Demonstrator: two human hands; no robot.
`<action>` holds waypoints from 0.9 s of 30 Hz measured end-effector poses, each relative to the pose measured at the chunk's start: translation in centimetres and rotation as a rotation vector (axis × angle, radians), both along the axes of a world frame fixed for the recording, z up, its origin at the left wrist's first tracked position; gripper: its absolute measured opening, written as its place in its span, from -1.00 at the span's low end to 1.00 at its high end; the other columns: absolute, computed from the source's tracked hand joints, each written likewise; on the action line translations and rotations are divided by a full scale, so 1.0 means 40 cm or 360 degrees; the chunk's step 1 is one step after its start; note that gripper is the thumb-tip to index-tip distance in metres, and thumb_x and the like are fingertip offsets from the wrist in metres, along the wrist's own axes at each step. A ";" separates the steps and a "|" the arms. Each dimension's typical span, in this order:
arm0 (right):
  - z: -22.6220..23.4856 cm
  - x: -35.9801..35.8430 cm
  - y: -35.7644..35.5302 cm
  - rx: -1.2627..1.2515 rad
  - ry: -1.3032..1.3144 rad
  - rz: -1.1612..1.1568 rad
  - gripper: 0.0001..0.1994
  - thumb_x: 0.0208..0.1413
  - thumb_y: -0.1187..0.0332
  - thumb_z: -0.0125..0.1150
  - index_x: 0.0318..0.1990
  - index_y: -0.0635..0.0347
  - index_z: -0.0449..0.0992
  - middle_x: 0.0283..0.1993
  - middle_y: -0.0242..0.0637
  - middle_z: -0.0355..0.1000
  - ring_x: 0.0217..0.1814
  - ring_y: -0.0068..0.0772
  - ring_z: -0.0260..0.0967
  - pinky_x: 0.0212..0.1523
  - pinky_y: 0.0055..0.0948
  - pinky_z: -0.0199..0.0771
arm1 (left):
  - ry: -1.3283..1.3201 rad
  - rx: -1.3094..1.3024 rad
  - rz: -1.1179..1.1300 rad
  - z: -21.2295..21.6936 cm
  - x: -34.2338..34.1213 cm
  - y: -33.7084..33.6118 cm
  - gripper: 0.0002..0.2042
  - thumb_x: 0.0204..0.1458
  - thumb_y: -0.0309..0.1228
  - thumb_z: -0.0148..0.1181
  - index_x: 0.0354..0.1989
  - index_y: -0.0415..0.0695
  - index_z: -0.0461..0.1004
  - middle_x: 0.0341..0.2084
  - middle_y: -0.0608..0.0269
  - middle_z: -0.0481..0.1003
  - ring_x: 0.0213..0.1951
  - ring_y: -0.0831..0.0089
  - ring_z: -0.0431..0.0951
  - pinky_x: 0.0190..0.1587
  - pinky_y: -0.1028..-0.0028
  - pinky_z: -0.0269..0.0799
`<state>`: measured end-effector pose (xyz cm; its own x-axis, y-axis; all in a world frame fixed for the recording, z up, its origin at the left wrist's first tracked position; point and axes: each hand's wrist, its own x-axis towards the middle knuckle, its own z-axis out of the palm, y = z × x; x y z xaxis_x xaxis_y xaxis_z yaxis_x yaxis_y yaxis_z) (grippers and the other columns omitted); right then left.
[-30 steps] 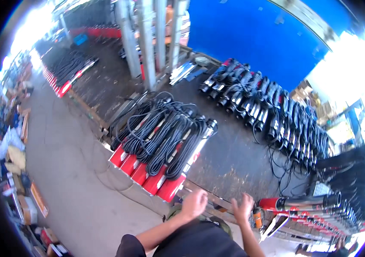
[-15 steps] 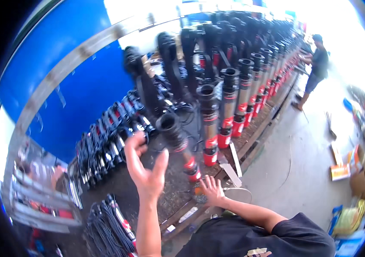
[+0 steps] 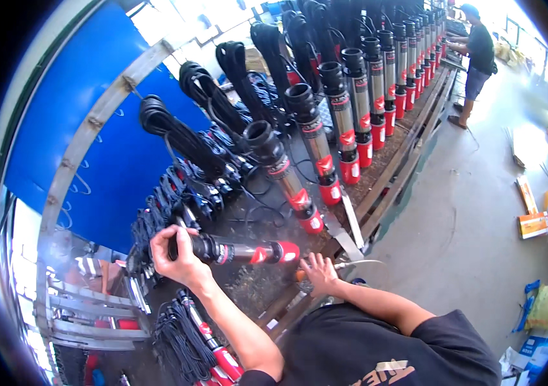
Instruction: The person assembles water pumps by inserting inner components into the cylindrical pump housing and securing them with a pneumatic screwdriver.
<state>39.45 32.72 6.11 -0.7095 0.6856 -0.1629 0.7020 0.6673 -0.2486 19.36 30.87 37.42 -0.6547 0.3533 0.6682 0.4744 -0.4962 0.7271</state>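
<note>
My left hand (image 3: 180, 257) is closed round the black top end of a slim cylindrical pump (image 3: 241, 251). The pump has a metal body and a red base, and it is tipped over almost flat above the dark tabletop. By its red end, at the table's front edge, rests my right hand (image 3: 321, 275) with fingers stretched out. Those fingertips are close to the red base; whether they touch it is unclear. Under the same hand shows a small orange item (image 3: 300, 275), partly hidden. Another pump (image 3: 281, 170) stands upright just behind the tipped one.
Several upright pumps (image 3: 341, 116) form a row to the far right, with coiled black cables (image 3: 177, 132) beside them. Flat strips (image 3: 346, 233) lie at the table edge. More cabled pumps (image 3: 187, 334) lie at lower left. A person (image 3: 478, 61) stands at the far end.
The nearest pump was upright and is now tipped over to the left. My left hand has gone from open to closed on its top. The whole view has shifted.
</note>
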 end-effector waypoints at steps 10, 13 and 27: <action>-0.048 0.003 0.077 0.0158 -0.0066 -0.0384 0.36 -0.51 -0.18 0.61 0.45 0.36 -0.03 0.46 0.13 0.00 0.47 0.24 -0.03 0.34 0.25 0.04 | 0.0189 -0.0111 -0.0395 0.104 0.003 -0.133 -0.82 -0.08 -0.69 0.23 -0.32 -0.24 0.41 -0.48 0.17 0.52 -0.49 0.46 0.57 -0.30 0.49 0.52; 0.117 -0.123 0.071 0.0118 0.0503 -0.0351 0.19 -0.31 -0.15 0.54 0.41 0.38 0.04 0.37 0.09 0.11 0.42 0.19 0.03 0.32 0.19 0.08 | 0.0232 -0.0211 -0.0386 0.069 -0.016 -0.191 -0.85 -0.15 -0.67 0.24 -0.40 -0.21 0.44 -0.53 0.24 0.52 -0.50 0.52 0.56 -0.35 0.51 0.51; 0.707 -0.714 0.539 0.0517 0.2265 -0.0702 -0.39 -0.23 0.38 0.53 0.02 0.32 0.36 -0.21 -0.09 0.52 -0.27 -0.18 0.45 -0.15 -0.17 0.48 | 0.0362 -0.0162 -0.0691 -0.009 -0.028 -0.641 -0.80 -0.24 -0.51 0.35 -0.37 -0.20 0.57 -0.42 0.08 0.56 -0.41 0.24 0.60 -0.33 0.38 0.51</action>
<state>10.91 54.27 34.39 0.1228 0.7482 0.6520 0.1648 0.6325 -0.7568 18.25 5.23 37.04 -0.2743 0.6317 0.7250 0.3922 -0.6149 0.6842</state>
